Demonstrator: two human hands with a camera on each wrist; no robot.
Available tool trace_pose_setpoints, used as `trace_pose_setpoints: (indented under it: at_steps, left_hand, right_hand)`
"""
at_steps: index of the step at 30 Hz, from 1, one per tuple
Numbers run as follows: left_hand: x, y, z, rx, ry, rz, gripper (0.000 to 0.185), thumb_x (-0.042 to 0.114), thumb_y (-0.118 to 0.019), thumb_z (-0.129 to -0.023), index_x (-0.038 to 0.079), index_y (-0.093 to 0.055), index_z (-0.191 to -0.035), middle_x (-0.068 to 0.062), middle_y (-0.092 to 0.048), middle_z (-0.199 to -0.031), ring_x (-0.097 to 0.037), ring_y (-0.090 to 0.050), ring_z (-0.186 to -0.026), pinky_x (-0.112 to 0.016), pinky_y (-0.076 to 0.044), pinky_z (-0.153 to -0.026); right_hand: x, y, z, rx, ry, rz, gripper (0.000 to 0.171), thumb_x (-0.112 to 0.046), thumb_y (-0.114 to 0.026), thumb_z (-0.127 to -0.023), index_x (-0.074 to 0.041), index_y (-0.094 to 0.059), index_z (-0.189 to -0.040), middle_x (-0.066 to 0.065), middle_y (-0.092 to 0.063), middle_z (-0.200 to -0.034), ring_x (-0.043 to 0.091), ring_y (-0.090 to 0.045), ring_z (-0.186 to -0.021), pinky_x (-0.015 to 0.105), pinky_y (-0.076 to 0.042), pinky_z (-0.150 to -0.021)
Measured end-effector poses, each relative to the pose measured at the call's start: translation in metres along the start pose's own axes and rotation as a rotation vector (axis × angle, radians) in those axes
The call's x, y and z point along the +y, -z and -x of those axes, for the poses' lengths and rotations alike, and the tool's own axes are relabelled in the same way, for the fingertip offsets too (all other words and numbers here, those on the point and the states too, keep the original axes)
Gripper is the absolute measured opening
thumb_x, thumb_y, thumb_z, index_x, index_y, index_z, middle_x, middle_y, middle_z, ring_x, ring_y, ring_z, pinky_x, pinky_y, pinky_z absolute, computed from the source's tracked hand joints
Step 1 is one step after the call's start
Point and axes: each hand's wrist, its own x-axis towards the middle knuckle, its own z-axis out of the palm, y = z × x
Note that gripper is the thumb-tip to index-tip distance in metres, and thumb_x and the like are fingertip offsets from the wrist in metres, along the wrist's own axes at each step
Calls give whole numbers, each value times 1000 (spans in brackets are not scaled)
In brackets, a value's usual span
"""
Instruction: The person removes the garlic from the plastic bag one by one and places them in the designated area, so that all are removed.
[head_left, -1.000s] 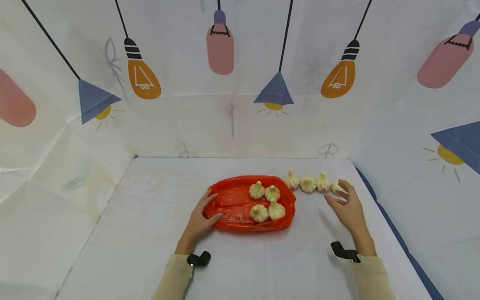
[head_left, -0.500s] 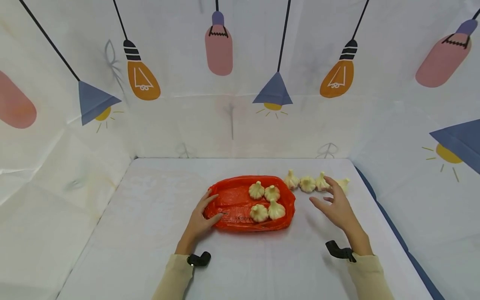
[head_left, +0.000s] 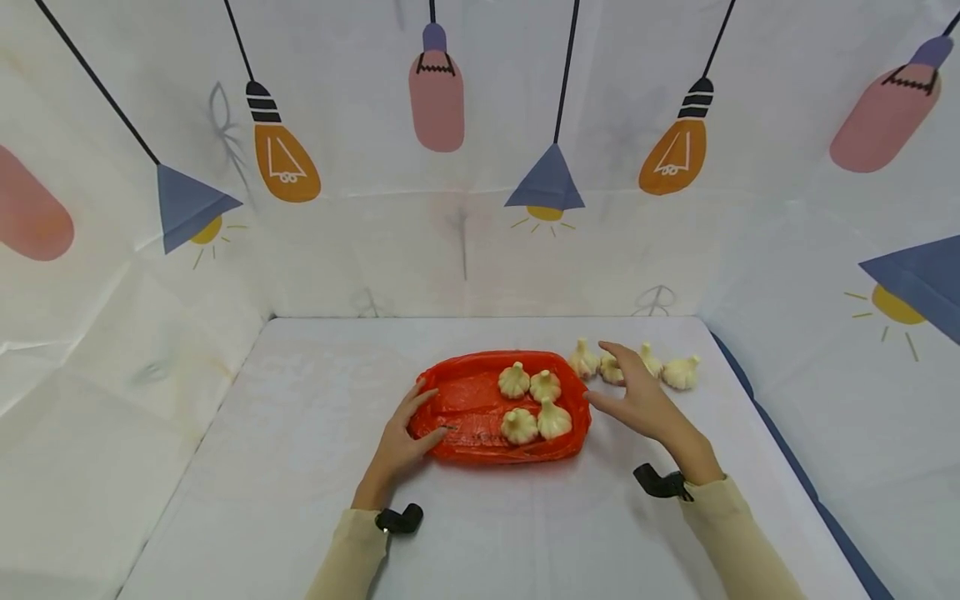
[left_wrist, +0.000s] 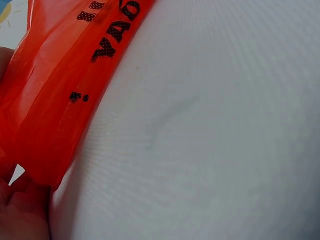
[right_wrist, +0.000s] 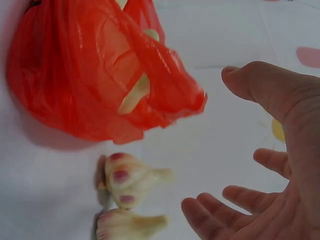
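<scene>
A red plastic bag (head_left: 465,408) lies opened out on the white table, with several garlic bulbs (head_left: 519,426) in its right half. My left hand (head_left: 397,446) grips the bag's left edge; in the left wrist view the printed side of the bag (left_wrist: 65,115) shows against that hand's fingers. Just beyond the bag's right end, my right hand (head_left: 647,402) is spread with thumb and fingers apart, holding nothing. Behind it runs a row of several loose garlic bulbs (head_left: 582,360), partly covered by the hand. Two garlic bulbs (right_wrist: 131,179) from this row appear below the bag in the right wrist view.
The white tabletop (head_left: 300,400) spreads around the bag on every side. At the back rises a white cloth wall (head_left: 360,242) printed with lamps and bulbs. A blue strip (head_left: 787,450) follows the table's right edge.
My right hand has moved left along the loose garlic row, from the rightmost bulb toward the bag, uncovering that bulb. The left hand and bag have stayed put.
</scene>
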Motion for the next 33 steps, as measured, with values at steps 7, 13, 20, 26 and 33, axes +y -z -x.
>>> trace_pose_setpoints:
  at_steps: [7,13,20,26,33]
  left_hand:
    - [-1,0,-1,-9,-15,12,69,29,-81,-88,18,-54,-150,-1,-28,-170,-33,-22,-158,-64,-19,-125]
    - [-1,0,-1,-5,-11,12,69,29,-81,-88,16,-53,-150,-2,-28,-170,-33,-22,-158,-63,-20,-125]
    - [-2,1,-1,2,-17,14,69,29,-81,-87,15,-54,-149,-1,-29,-170,-33,-22,-158,-63,-18,-126]
    - [-2,0,-2,-6,-15,19,69,29,-81,-88,16,-53,-150,-2,-28,-170,-33,-21,-158,-64,-18,-125]
    - [0,1,0,-4,-20,20,69,31,-80,-88,17,-54,-150,-3,-28,-170,-33,-22,-158,-64,-20,-125]
  right_hand:
    - [-19,-3,-15,-71,61,32,88,-33,-78,-92,-8,-28,-160,20,-29,-165,43,-33,-149,68,-38,-113]
    - [-36,-8,-24,-150,86,57,89,-33,-78,-91,-9,-28,-161,19,-32,-165,42,-36,-148,67,-41,-112]
    - [-50,-15,-34,-205,156,125,86,-31,-78,-91,-7,-32,-160,18,-39,-162,42,-38,-149,63,-39,-115]
    - [-60,-18,-44,-288,199,127,79,-24,-77,-93,-3,-37,-157,18,-44,-160,39,-43,-146,59,-41,-116]
    - [-63,-31,-56,-416,208,67,70,-17,-74,-93,-2,-41,-154,19,-55,-149,38,-54,-135,56,-49,-109]
